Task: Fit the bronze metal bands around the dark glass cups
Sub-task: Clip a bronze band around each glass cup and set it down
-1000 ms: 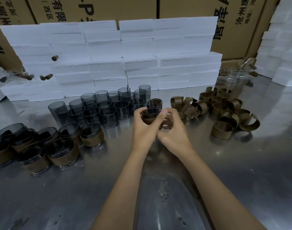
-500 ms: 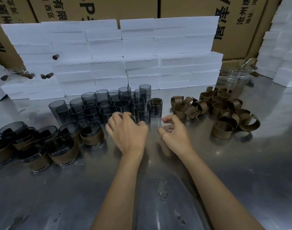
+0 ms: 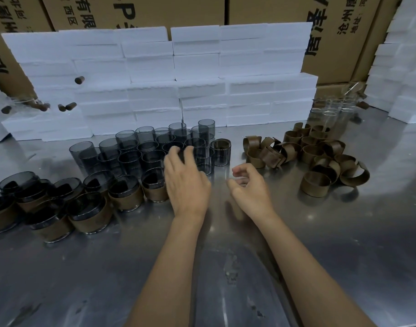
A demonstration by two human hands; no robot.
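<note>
Several bare dark glass cups (image 3: 130, 158) stand in a cluster at the middle of the steel table (image 3: 343, 244). Cups wearing bronze bands (image 3: 90, 214) are grouped at the left, the nearest one (image 3: 154, 188) just left of my left hand. Loose bronze bands (image 3: 320, 161) lie in a pile at the right. My left hand (image 3: 186, 182) reaches over the near bare cups, its blurred fingers spread and touching their rims, holding nothing. My right hand (image 3: 250, 187) hovers just above the table with loosely curled fingers, empty. One bare cup (image 3: 222, 152) stands apart, beyond the hands.
A wall of white foam blocks (image 3: 202, 90) runs behind the cups, with cardboard boxes (image 3: 339, 38) behind it. Clear glass cups (image 3: 332, 112) stand at the back right. More foam is stacked at the far right (image 3: 405, 74).
The banded cup my hands held together a second ago now stands at the left with the others. My left hand has moved toward the bare cups; my right hand has come away empty.
</note>
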